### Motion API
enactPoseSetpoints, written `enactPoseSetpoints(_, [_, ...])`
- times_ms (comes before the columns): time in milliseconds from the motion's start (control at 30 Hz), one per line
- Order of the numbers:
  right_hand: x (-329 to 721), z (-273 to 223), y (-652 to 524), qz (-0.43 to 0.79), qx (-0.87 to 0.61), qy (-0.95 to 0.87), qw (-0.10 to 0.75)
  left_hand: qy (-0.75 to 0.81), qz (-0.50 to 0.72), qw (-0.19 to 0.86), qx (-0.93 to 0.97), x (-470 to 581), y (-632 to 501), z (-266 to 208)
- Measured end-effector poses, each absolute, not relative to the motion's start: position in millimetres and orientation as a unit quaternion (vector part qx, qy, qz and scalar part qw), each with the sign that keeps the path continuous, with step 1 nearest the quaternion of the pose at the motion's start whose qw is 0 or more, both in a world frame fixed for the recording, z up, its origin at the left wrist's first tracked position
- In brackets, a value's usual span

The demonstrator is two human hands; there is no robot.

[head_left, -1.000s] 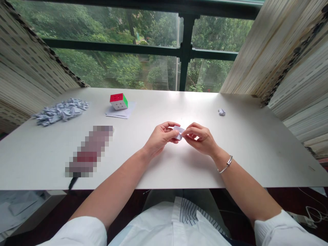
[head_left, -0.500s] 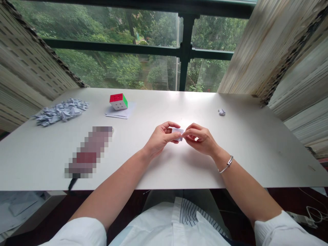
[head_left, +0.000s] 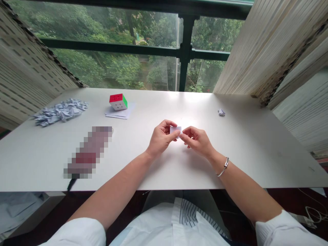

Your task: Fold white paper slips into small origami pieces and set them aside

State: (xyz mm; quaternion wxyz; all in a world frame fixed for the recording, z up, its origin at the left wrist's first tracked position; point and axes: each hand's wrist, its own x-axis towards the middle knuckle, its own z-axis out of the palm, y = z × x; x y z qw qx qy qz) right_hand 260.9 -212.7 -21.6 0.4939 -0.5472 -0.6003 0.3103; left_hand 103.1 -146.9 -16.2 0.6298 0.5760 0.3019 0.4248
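A small piece of white paper (head_left: 175, 129) is held just above the white table, in front of my body. My left hand (head_left: 162, 136) is closed on its left part, thumb across the front and fingers behind. At the paper's right edge, my right hand (head_left: 196, 139) pinches it between thumb and index finger. Its other fingers curl below. The fingers cover part of the paper, so its exact folds are hard to make out.
On the white table (head_left: 246, 153) lie a heap of folded paper pieces (head_left: 63, 111) at left, a puzzle cube (head_left: 118, 102) on paper sheets (head_left: 115, 115), and a blurred-out flat object (head_left: 88, 153). One folded paper piece (head_left: 221, 112) lies at right. A window and curtains stand behind.
My right thumb has come over the front of the paper's right edge, and the fingers have drawn in. The paper and my left hand have shifted slightly left and up.
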Motion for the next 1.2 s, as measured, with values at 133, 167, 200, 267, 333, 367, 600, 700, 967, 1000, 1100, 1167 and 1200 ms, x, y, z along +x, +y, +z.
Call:
enactPoseSetpoints(133, [260.3, -21.7, -212.9, 0.345, -0.550, -0.572, 0.501, 0.295, 0.409, 0.636, 0.584, 103.2, -147.7, -16.3])
enactPoseSetpoints(167, [260.5, -22.1, -212.9, 0.355, -0.548, -0.565, 0.504, 0.293, 0.404, 0.639, 0.585, 103.0, -147.4, -16.5])
enactPoseSetpoints(200, [260.8, -22.6, -212.8, 0.364, -0.544, -0.560, 0.507, 0.291, 0.401, 0.641, 0.586, 102.9, -147.1, -16.7])
enactPoseSetpoints(267, [261.5, -23.3, -212.4, 0.374, -0.538, -0.553, 0.515, 0.286, 0.397, 0.643, 0.589, 102.7, -146.3, -17.3])
enactPoseSetpoints(333, [262.2, -23.7, -211.6, 0.378, -0.536, -0.546, 0.522, 0.281, 0.399, 0.643, 0.590, 102.7, -145.8, -17.9])
enactPoseSetpoints(367, [262.4, -23.7, -211.1, 0.380, -0.536, -0.541, 0.525, 0.279, 0.401, 0.643, 0.590, 102.7, -145.8, -18.1])
enactPoseSetpoints(600, [261.5, -24.0, -209.4, 0.402, -0.535, -0.522, 0.529, 0.296, 0.391, 0.636, 0.596, 102.5, -147.6, -17.4])
enactPoseSetpoints(700, [260.0, -23.2, -209.7, 0.423, -0.527, -0.515, 0.527, 0.299, 0.382, 0.635, 0.601, 102.5, -148.3, -17.5])
enactPoseSetpoints(967, [257.8, -17.8, -209.8, 0.484, -0.524, -0.481, 0.510, 0.310, 0.387, 0.621, 0.607, 102.9, -147.8, -18.7])
enactPoseSetpoints(1000, [257.9, -17.9, -209.8, 0.482, -0.526, -0.482, 0.509, 0.309, 0.388, 0.621, 0.608, 102.8, -147.7, -18.8])
enactPoseSetpoints(1100, [258.8, -18.6, -210.0, 0.477, -0.517, -0.493, 0.513, 0.296, 0.379, 0.630, 0.610, 102.5, -147.9, -18.9])
enactPoseSetpoints(1167, [259.9, -18.7, -210.2, 0.483, -0.503, -0.499, 0.514, 0.287, 0.372, 0.635, 0.613, 102.3, -148.2, -18.5])
enactPoseSetpoints(1200, [260.5, -18.6, -210.3, 0.487, -0.497, -0.501, 0.514, 0.284, 0.370, 0.636, 0.614, 102.1, -148.2, -18.2])
